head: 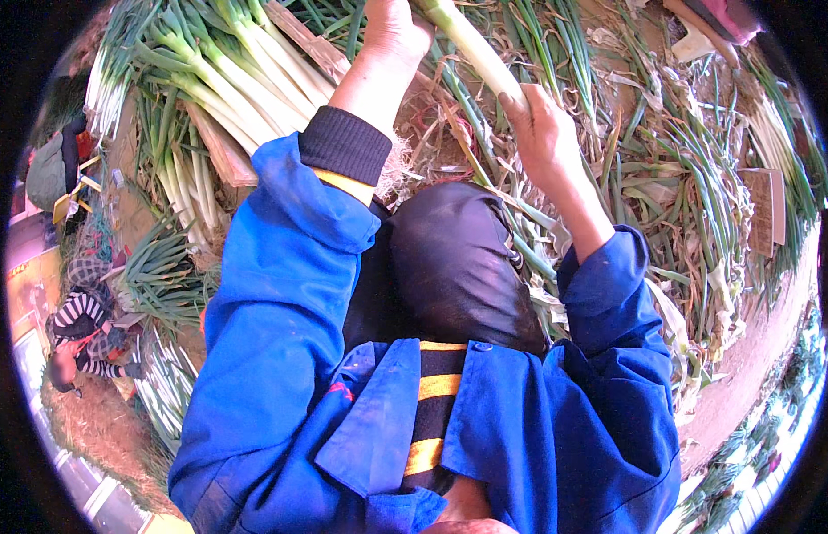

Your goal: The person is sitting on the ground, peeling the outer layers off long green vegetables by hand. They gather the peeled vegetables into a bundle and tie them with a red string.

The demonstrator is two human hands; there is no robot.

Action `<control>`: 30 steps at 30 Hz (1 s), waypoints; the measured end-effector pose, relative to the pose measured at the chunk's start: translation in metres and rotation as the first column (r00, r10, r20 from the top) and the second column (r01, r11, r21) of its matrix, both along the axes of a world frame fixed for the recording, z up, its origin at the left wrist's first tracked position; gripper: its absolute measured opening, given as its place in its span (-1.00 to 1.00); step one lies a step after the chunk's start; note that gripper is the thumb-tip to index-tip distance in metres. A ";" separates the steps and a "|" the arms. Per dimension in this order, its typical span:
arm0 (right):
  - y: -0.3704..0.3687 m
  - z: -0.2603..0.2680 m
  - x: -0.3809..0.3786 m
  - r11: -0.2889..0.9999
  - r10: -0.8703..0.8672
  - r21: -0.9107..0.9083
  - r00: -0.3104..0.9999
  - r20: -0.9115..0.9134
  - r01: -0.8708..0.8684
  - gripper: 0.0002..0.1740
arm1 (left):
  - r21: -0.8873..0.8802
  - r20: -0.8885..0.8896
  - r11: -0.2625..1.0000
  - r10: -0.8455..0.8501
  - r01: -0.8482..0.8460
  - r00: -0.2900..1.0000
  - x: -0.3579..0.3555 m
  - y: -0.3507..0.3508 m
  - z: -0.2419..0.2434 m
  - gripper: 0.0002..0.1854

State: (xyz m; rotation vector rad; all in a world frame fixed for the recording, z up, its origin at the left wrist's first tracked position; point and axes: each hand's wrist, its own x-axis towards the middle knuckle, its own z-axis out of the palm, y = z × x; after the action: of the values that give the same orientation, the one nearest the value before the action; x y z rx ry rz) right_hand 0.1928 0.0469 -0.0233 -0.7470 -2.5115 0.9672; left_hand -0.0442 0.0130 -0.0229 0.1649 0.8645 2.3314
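Observation:
A thick leek-like stalk [484,57], white at its lower end and green higher up, slants down from the top edge. My right hand [544,130] is closed around its white end. At the top edge, my left hand [397,30] is against the green part, its fingers partly cut off by the frame. Left of my left forearm, several similar stalks [234,80] lie side by side across wooden boards [220,147], their white ends towards me. Dry peeled leaves [447,143] and green ones cover the ground beneath my hands.
A heap of stripped leaves [688,187] spreads to my right, with a piece of cardboard [761,210] beyond it. More bundled stalks [163,384] lie at the left. Farther left, a person in striped sleeves [80,314] bends near green bundles [160,274].

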 end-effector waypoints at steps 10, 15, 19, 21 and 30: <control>-0.006 -0.019 -0.006 0.971 -0.156 0.178 0.987 -0.039 0.160 -0.63 | -0.276 0.187 0.961 0.056 -0.002 0.981 0.013 0.009 -0.010 -0.69; 0.005 -0.023 -0.003 0.990 -0.097 -0.112 0.986 -0.134 0.082 -0.58 | -0.107 0.144 0.991 -0.065 0.081 0.987 0.029 0.004 0.002 -0.72; 0.001 -0.028 0.002 0.964 -0.144 -0.251 0.970 -0.195 0.093 -0.63 | -0.043 0.055 0.988 -0.149 0.151 0.987 0.039 0.004 0.007 -0.81; -0.006 -0.024 0.003 0.972 -0.123 -0.218 0.977 -0.176 0.083 -0.61 | -0.034 0.055 0.982 -0.186 0.188 0.981 0.038 0.007 0.005 -0.81; -0.009 -0.017 0.005 0.999 -0.024 0.028 0.990 -0.140 0.028 -0.63 | -0.095 0.033 0.983 -0.154 0.157 0.987 0.040 0.010 0.001 -0.72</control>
State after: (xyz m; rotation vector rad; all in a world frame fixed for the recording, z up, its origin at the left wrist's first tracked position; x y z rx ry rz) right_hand 0.1980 0.0375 -0.0406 -0.6772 -2.3848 0.9374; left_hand -0.0038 0.0232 -0.0221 0.1557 0.9175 2.1373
